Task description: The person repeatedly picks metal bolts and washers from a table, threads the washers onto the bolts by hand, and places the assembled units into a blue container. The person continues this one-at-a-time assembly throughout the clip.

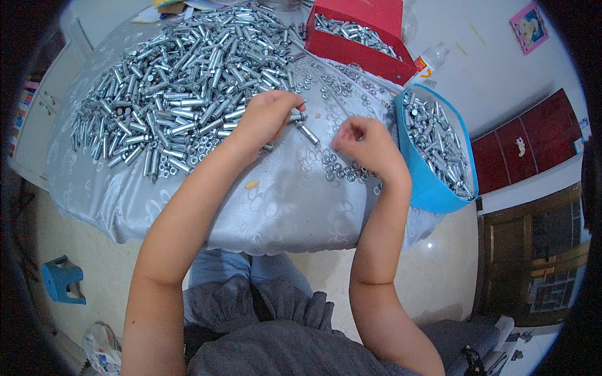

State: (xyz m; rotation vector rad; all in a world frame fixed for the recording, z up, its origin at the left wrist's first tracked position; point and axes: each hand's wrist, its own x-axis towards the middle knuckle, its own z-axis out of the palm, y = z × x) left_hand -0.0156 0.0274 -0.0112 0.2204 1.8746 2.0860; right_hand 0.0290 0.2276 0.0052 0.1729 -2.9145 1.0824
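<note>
My left hand is closed in a pinch at the right edge of a big heap of silver sleeve anchor bolts. Something small and metallic shows at its fingertips, too small to name. Just below those fingers, a single anchor bolt lies slanted on the grey satin tablecloth. To its right, my right hand has thumb and fingers curled together; what they hold, if anything, is hidden. Loose silver nuts and washers are scattered beside and under that hand.
A blue box full of bolts stands right of my right hand. Behind it are a red box of metal parts and a clear plastic bottle. More nuts edge the heap. A blue stool stands on the floor.
</note>
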